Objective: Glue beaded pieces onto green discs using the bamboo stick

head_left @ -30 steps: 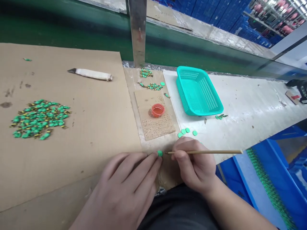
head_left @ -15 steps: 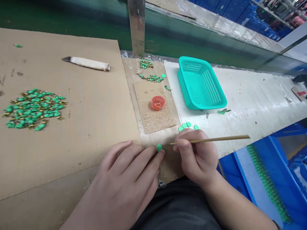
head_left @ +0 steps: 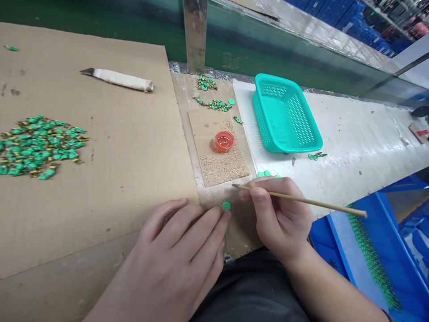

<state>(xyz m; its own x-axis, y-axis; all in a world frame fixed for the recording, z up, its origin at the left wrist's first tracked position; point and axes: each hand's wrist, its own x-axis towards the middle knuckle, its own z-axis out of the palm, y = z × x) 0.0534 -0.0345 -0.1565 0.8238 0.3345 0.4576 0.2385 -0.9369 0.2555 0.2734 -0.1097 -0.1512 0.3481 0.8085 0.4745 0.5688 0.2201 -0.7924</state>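
My left hand rests on the cardboard, its fingertips closed on the edge of a small green disc. My right hand pinches a thin wooden stick, its dark tip just above and right of the disc and not touching it. Beyond the hands, a small red cup with liquid in it sits on a speckled cardboard piece. More green discs lie behind my right fingers, partly hidden.
A pile of small green-and-yellow pieces lies at left, below a white-wrapped blade. Smaller piles sit behind the cup. A turquoise basket stands right of it; a blue bin is lower right.
The stick's tip has moved up and away from the disc, and its back end has swung down. The disc shows more fully beside my left fingertips. The camera view has shifted slightly.
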